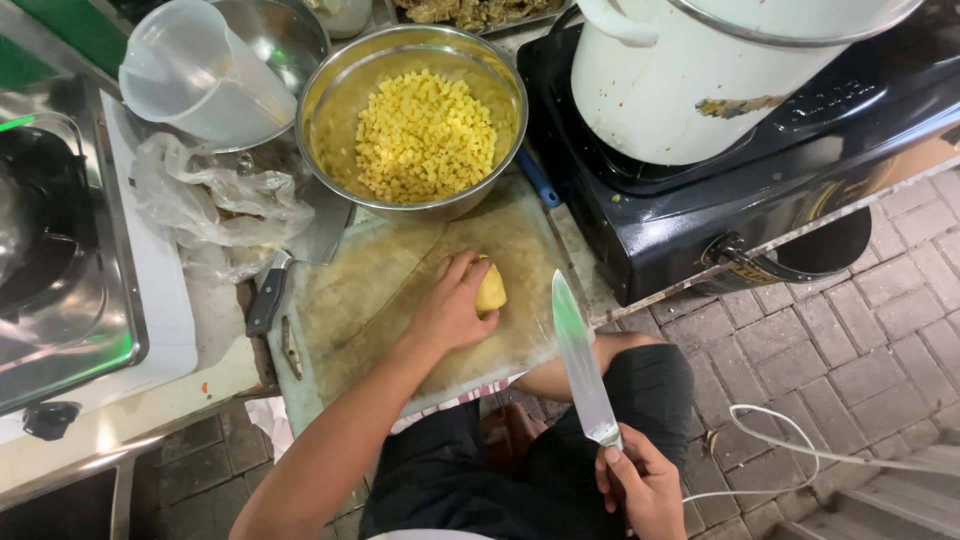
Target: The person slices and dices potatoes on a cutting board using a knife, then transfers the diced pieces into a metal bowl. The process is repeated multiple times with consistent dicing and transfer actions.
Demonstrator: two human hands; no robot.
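Observation:
My left hand (450, 305) rests on a worn cutting board (360, 290), its fingers closed over a peeled yellow potato (490, 291). My right hand (640, 485) grips the handle of a long kitchen knife (580, 365). The blade points up and away, off the board's right edge and a little apart from the potato. Just behind the board stands a steel bowl (330, 95) holding a heap of small yellow potato cubes (425, 135).
A cleaver (290, 265) lies at the board's left edge beside a crumpled plastic bag (205, 205). A clear jug (195, 75) sits in another steel bowl behind. At right, a white pot (700, 80) stands on a black stove (760, 190). A white cable (800, 450) crosses the brick floor.

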